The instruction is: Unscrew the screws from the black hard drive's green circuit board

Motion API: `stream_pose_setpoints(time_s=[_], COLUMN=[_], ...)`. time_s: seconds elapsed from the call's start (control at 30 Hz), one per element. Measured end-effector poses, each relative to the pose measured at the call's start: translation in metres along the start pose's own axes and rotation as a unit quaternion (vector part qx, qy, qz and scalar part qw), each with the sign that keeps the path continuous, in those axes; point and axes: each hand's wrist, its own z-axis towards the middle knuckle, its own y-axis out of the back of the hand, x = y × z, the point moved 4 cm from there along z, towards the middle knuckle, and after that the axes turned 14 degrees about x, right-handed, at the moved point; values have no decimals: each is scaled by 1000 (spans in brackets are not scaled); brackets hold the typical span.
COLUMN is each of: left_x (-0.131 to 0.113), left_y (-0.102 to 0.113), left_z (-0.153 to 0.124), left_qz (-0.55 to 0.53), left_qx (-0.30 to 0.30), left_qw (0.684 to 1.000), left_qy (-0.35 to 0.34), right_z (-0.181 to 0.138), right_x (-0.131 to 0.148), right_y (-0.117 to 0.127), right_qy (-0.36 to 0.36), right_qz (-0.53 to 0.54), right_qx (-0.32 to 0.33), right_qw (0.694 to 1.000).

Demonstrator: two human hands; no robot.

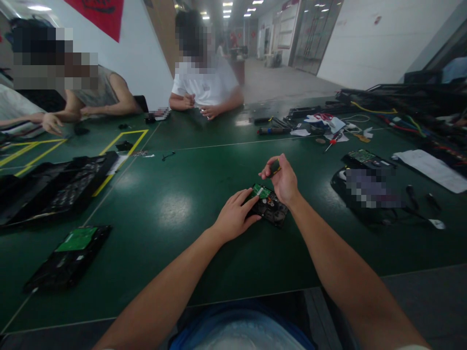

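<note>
A black hard drive [274, 210] with a green circuit board lies on the green table in front of me. My left hand [235, 214] holds it from the left, fingers over its top and thumb along its near edge. Above the drive's far right side, my right hand [282, 180] is closed around a screwdriver [273, 168] with a dark and yellow handle. The screwdriver's tip is hard to make out, so I cannot tell whether it touches the drive.
Another drive-like unit with a green board [76, 239] lies at the left, near a large black casing [69, 189]. On the right are a black device [365, 194], a white cloth [430, 167], a red screwdriver [332, 142] and tangled cables. Several people sit across the table.
</note>
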Motion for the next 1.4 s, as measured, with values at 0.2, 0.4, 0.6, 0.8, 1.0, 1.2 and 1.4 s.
stream_pose_setpoints(time_s=[0.2, 0.4, 0.6, 0.8, 1.0, 1.2, 1.4], left_x=[-2, -1, 0, -1, -1, 3, 5], left_y=[3, 2, 2, 5, 7, 6, 3], left_z=[-1, -2, -3, -3, -5, -5, -5], left_qz=[-8, -7, -14, -23, -27, -38, -41], left_qx=[-4, -7, -15, -21, -28, -39, -41], left_qw=[1000, 1000, 1000, 1000, 999, 998, 998], left_qy=[-2, -4, -6, -4, 5, 12, 13], right_z=[-4, -4, -1, -5, -6, -5, -11], right_x=[1, 3, 1, -2, -3, 3, 5], right_y=[-5, -2, 0, 1, 9, 7, 3], right_qy=[2, 9, 9, 15, 14, 2, 26], right_qz=[-38, -35, -2, -47, -62, -115, -235], right_qx=[9, -17, -32, -9, -32, -13, -24], right_qw=[999, 999, 999, 999, 997, 993, 971])
